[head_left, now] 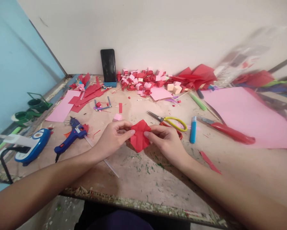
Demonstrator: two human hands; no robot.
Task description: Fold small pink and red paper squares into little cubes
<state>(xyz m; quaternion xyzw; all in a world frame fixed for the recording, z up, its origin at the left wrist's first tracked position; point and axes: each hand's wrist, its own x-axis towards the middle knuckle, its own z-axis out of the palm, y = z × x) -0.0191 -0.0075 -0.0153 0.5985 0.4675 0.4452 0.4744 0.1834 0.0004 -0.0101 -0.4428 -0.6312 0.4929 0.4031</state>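
Note:
A small creased piece of red paper (140,137) is held up above the table, between both hands. My left hand (116,135) pinches its left edge, with the thumb on the front face. On the opposite edge, my right hand (162,139) grips the paper between thumb and fingers. Just behind my right hand lie scissors (174,123) with yellow and red handles, blades partly apart. A small pink paper piece (117,117) rests behind my left hand.
A blue glue gun (70,139) lies at left, beside a blue-and-white device (34,147). Folded paper boxes (143,80) and a phone (108,65) stand behind. At right are a blue tube (193,130), a red-handled knife (231,131) and pink sheets (248,111).

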